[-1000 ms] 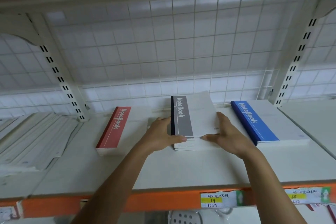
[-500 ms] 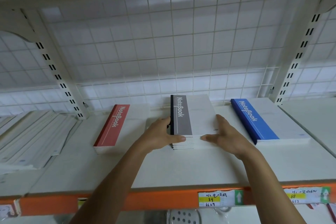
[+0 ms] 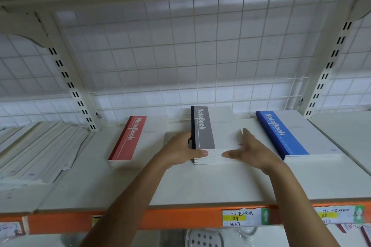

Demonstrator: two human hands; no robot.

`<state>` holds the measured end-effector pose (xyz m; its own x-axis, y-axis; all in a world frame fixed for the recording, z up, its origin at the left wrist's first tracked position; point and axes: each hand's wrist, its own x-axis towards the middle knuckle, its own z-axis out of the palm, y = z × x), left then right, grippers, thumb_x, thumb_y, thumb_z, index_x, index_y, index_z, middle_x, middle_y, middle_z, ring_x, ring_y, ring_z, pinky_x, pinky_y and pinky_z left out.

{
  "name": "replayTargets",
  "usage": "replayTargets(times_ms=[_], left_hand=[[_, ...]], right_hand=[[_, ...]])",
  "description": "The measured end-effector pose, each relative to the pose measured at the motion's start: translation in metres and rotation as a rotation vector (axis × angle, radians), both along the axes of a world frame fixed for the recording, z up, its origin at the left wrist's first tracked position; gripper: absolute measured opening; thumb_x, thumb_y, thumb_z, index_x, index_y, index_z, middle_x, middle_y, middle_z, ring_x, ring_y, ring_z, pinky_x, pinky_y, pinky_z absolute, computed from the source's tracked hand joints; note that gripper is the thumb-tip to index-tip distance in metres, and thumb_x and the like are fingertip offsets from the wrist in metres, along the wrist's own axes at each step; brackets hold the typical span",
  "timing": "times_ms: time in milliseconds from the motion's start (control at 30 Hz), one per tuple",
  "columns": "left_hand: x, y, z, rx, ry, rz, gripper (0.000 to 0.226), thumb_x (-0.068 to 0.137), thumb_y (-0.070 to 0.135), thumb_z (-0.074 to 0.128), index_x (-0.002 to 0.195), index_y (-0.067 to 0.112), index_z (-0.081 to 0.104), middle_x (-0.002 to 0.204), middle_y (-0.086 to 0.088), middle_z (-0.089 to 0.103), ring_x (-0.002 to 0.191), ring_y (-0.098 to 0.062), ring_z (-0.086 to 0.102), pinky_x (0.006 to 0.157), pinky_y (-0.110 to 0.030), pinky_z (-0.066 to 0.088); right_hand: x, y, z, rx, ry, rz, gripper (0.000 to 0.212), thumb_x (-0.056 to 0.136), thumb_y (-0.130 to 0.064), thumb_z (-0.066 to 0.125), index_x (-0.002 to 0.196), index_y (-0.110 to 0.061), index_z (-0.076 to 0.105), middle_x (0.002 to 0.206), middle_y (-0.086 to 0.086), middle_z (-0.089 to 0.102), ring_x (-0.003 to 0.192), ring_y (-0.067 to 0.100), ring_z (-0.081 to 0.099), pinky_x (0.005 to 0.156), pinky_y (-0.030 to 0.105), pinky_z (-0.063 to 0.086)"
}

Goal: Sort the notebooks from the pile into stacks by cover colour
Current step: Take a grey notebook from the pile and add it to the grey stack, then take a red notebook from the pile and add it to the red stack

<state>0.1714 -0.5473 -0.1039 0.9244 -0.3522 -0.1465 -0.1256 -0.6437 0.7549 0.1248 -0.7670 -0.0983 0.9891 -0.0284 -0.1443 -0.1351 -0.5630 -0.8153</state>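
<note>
Three notebook stacks lie side by side on the white shelf (image 3: 200, 184): a red-covered stack (image 3: 128, 140) at left, a grey-covered stack (image 3: 202, 128) in the middle, and a blue-covered stack (image 3: 281, 132) at right. My left hand (image 3: 178, 150) cups the grey stack's front left corner, with its fingers curled against the black spine and its thumb along the front edge. My right hand (image 3: 251, 150) lies with straight fingers on the stack's right part. Its thumb touches the front page edges.
A wire grid (image 3: 180, 56) closes the back of the shelf between slotted uprights (image 3: 76, 94). Several flat white items (image 3: 40, 150) are spread at far left. An orange beam (image 3: 180, 218) with paper labels (image 3: 241, 217) runs along the front edge. Another shelf sits overhead.
Both hands stay at the grey stack in much the same hold. Only the view has shifted a little.
</note>
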Motion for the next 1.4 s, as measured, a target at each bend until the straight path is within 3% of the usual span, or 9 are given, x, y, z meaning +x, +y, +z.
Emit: replayTargets(times_ms=[100, 200, 233, 400, 567, 967, 1167, 1267, 1400], left_hand=[[-0.007, 0.001, 0.007, -0.008, -0.066, 0.021, 0.075, 0.057, 0.071, 0.062, 0.121, 0.033, 0.053, 0.125, 0.014, 0.058, 0.115, -0.007, 0.053, 0.097, -0.035, 0.046], [-0.018, 0.004, 0.019, 0.011, -0.183, 0.058, 0.035, 0.086, 0.059, 0.050, 0.107, 0.032, 0.049, 0.129, 0.006, 0.050, 0.122, -0.012, 0.045, 0.093, -0.029, 0.039], [-0.022, 0.005, 0.022, 0.025, -0.237, 0.065, 0.027, 0.093, 0.050, 0.046, 0.112, 0.032, 0.048, 0.129, 0.002, 0.049, 0.124, -0.013, 0.043, 0.093, -0.028, 0.036], [-0.036, 0.023, 0.023, 0.186, -0.539, 0.143, 0.052, 0.100, 0.034, 0.039, 0.147, 0.016, 0.028, 0.149, -0.002, 0.034, 0.136, -0.016, 0.030, 0.108, -0.027, 0.026], [-0.046, 0.061, 0.017, 0.335, -0.712, 0.203, 0.051, 0.099, 0.030, 0.041, 0.146, 0.014, 0.031, 0.147, -0.003, 0.036, 0.134, -0.018, 0.032, 0.108, -0.028, 0.029], [-0.072, 0.210, 0.005, 0.497, -0.756, 0.372, 0.042, 0.085, 0.017, 0.063, 0.125, 0.005, 0.055, 0.123, -0.013, 0.059, 0.114, -0.029, 0.056, 0.094, -0.041, 0.048], [-0.079, 0.286, 0.001, 0.517, -0.750, 0.504, 0.047, 0.088, 0.015, 0.060, 0.132, 0.004, 0.050, 0.136, -0.016, 0.049, 0.127, -0.032, 0.046, 0.103, -0.043, 0.039], [-0.082, 0.320, 0.001, 0.549, -0.693, 0.586, 0.052, 0.095, 0.020, 0.049, 0.144, 0.009, 0.034, 0.152, -0.012, 0.029, 0.141, -0.026, 0.025, 0.115, -0.035, 0.018], [-0.084, 0.360, 0.002, 0.557, -0.690, 0.674, 0.056, 0.100, 0.025, 0.036, 0.150, 0.012, 0.014, 0.158, -0.007, 0.009, 0.146, -0.021, 0.006, 0.112, -0.026, -0.003]], right_hand=[[0.000, 0.005, 0.006, -0.121, -0.104, -0.037, 0.085, 0.071, -0.045, 0.078, 0.130, -0.007, 0.030, 0.133, 0.006, 0.041, 0.122, 0.023, 0.043, 0.098, 0.035, 0.041], [-0.004, 0.022, 0.013, -0.254, -0.201, 0.021, 0.091, 0.085, -0.048, 0.061, 0.149, -0.006, 0.011, 0.158, 0.007, 0.014, 0.145, 0.021, 0.012, 0.118, 0.033, 0.014], [-0.006, 0.030, 0.015, -0.300, -0.245, 0.037, 0.086, 0.090, -0.044, 0.056, 0.151, -0.007, 0.007, 0.159, 0.006, 0.006, 0.147, 0.018, 0.004, 0.118, 0.028, 0.007], [-0.012, 0.084, 0.015, -0.411, -0.420, 0.129, 0.067, 0.098, -0.029, 0.045, 0.150, -0.007, 0.008, 0.159, 0.010, 0.003, 0.147, 0.022, -0.002, 0.115, 0.025, -0.001], [-0.017, 0.137, 0.008, -0.450, -0.489, 0.229, 0.063, 0.100, -0.025, 0.041, 0.149, -0.004, 0.008, 0.158, 0.012, 0.004, 0.147, 0.023, -0.001, 0.115, 0.024, -0.003], [-0.020, 0.292, 0.010, -0.354, -0.556, 0.396, 0.062, 0.098, -0.025, 0.043, 0.150, -0.007, 0.013, 0.158, 0.009, 0.012, 0.147, 0.021, 0.006, 0.114, 0.023, 0.000], [-0.026, 0.369, 0.008, -0.326, -0.582, 0.501, 0.060, 0.100, -0.025, 0.042, 0.150, -0.008, 0.014, 0.158, 0.009, 0.010, 0.147, 0.019, 0.003, 0.107, 0.014, -0.010], [-0.028, 0.400, 0.006, -0.308, -0.570, 0.538, 0.060, 0.099, -0.024, 0.043, 0.149, -0.007, 0.015, 0.158, 0.009, 0.013, 0.147, 0.019, 0.005, 0.106, 0.012, -0.009], [-0.027, 0.434, 0.003, -0.280, -0.547, 0.546, 0.062, 0.098, -0.028, 0.044, 0.150, -0.011, 0.015, 0.158, 0.006, 0.013, 0.146, 0.016, 0.006, 0.107, 0.013, -0.004]])
